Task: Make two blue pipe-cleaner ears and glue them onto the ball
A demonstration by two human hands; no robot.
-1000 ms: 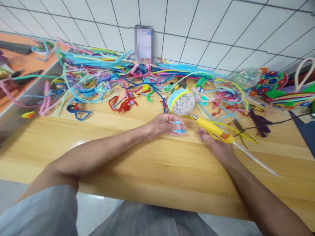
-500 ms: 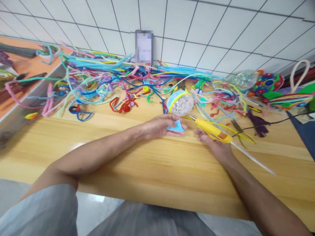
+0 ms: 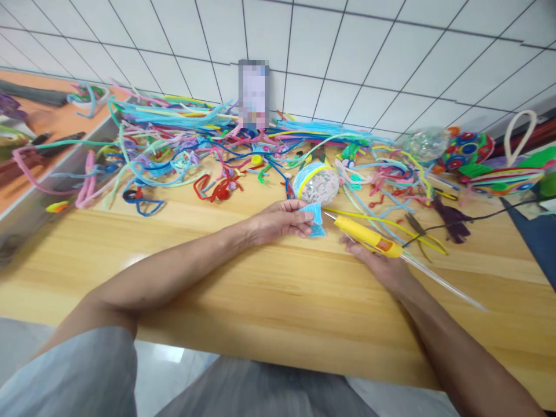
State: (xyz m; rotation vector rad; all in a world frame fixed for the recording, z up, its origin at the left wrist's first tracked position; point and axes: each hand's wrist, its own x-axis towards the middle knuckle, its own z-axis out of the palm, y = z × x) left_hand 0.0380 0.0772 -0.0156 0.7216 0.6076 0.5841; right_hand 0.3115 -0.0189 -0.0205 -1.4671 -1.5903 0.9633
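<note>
Between the thumb and fingers of my left hand (image 3: 289,220) is a light blue fuzzy piece (image 3: 317,223), ribbed like pipe cleaners laid side by side, with a notch on its right side. My right hand (image 3: 377,260) is closed around a yellow glue gun (image 3: 367,236), its metal nozzle pointing left, close to the blue piece but apart from it. A clear glue stick (image 3: 443,282) juts from the gun's back end. Just beyond my left hand rests a clear ball (image 3: 319,184) filled with pale bits, partly wrapped in blue and yellow pipe cleaners.
Tangled pipe cleaners (image 3: 174,156) line the back of the wooden table (image 3: 217,301). A phone (image 3: 254,95) leans on the tiled wall. Pliers (image 3: 423,236), a dark cable (image 3: 452,225) and decorated balls (image 3: 467,149) lie to the right. A grey-walled box (image 3: 52,194) stands left.
My left hand has turned the blue piece, now gripping its left edge with the thumb on top. The glue gun has shifted slightly left and down in view.
</note>
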